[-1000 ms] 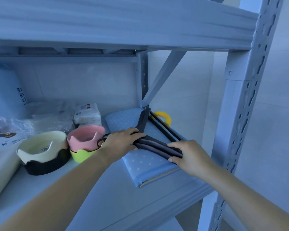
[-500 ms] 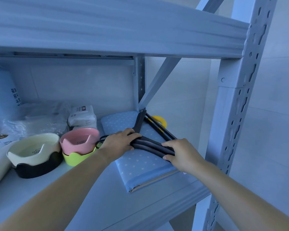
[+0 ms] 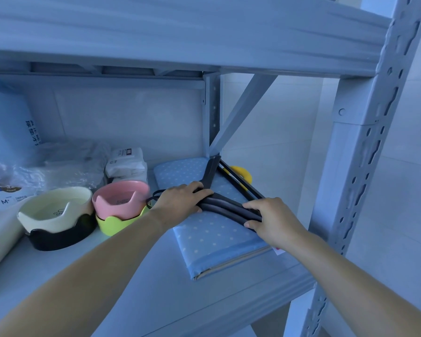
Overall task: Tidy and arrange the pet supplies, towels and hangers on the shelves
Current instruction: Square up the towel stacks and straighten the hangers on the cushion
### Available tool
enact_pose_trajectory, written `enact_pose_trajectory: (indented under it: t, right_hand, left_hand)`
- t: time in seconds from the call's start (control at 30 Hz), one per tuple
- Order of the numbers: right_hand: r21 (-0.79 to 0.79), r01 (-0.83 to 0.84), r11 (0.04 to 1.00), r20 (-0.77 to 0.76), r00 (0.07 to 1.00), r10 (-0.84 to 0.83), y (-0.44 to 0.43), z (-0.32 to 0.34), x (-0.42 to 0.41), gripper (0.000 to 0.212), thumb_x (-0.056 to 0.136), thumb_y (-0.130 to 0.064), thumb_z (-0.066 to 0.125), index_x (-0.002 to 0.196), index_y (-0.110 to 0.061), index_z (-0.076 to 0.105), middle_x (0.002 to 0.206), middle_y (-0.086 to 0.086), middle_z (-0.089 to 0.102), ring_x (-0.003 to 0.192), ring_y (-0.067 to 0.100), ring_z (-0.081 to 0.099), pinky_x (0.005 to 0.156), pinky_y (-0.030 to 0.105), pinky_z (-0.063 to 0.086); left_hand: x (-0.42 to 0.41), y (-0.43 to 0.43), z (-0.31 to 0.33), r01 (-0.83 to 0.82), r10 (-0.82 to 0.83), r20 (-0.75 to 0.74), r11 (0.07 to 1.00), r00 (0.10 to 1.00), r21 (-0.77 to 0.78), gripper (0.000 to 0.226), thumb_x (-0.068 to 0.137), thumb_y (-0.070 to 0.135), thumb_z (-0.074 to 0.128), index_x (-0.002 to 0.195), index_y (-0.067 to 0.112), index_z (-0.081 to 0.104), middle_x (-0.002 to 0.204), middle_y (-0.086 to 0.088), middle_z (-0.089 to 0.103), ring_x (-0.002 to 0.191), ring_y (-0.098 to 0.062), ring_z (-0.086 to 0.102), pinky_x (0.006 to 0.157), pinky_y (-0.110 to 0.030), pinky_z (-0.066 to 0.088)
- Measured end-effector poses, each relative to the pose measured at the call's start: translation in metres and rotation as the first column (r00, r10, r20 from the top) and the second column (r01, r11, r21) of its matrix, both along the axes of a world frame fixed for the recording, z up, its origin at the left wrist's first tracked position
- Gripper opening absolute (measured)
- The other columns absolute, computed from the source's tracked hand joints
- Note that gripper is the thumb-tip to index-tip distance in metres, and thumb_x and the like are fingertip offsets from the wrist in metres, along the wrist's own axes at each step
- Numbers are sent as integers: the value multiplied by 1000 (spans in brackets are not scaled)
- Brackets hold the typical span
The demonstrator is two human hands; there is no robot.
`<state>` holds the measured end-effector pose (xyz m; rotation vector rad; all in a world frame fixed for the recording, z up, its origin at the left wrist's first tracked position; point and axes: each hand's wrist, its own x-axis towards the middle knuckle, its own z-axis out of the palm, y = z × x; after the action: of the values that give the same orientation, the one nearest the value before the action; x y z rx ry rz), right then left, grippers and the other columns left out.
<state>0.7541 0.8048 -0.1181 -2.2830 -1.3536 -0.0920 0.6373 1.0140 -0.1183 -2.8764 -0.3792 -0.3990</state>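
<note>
A stack of dark hangers (image 3: 229, 208) is laid flat on a folded blue towel (image 3: 212, 237) w/ white dots, at the right end of the shelf (image 3: 136, 283). The stack's middle is gripped by the left hand (image 3: 180, 203), fingers on top, thumb below. Its near arm is pinched by the right hand (image 3: 275, 221). To the left, a pink bowl (image 3: 117, 199) is set in a green bowl (image 3: 117, 226), & a cream bowl (image 3: 49, 212) in a black bowl (image 3: 58, 239).
</note>
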Motion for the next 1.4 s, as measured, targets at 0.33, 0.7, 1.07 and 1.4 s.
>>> enact_pose_trajectory:
  t: [0.33,0.7,1.07,1.4]
  right_hand:
    - [55,12,998,-2,1000,-12,5,-6,9,17,85,-21,66,99,-12,63,72,9,57,63,22,47,56,29,36]
    - [117,0,993,-95,995,11,38,-3,11,7,84,-19,66,90,-23,66,76,6,64,66,24,57,58,34,47]
    - [90,-4,996,-98,995,13,89,-4,14,5,86,-14,62,82,-13,60,71,5,57,57,15,47,52,26,38]
    - [43,-22,999,-50,998,24,114,-5,10,25,87,-21,63,111,-15,61,100,5,61,89,24,59,58,24,37]
  left_hand:
    - [7,9,-4,25,-28,17,989,999,147,48,99,31,40,145,30,25,146,0,31,111,-27,50,90,-37,43]
    - [15,36,17,-21,27,-21,964,999,265,47,99,33,39,144,33,24,145,4,34,110,-24,51,91,-34,40]
    - [30,70,3,-179,191,-11,937,981,299,69,85,9,59,139,31,21,137,3,36,113,-21,46,92,-32,41]
    - [27,74,5,-132,132,26,991,991,-8,47,96,21,48,139,36,36,142,5,35,126,-17,37,87,-35,47]
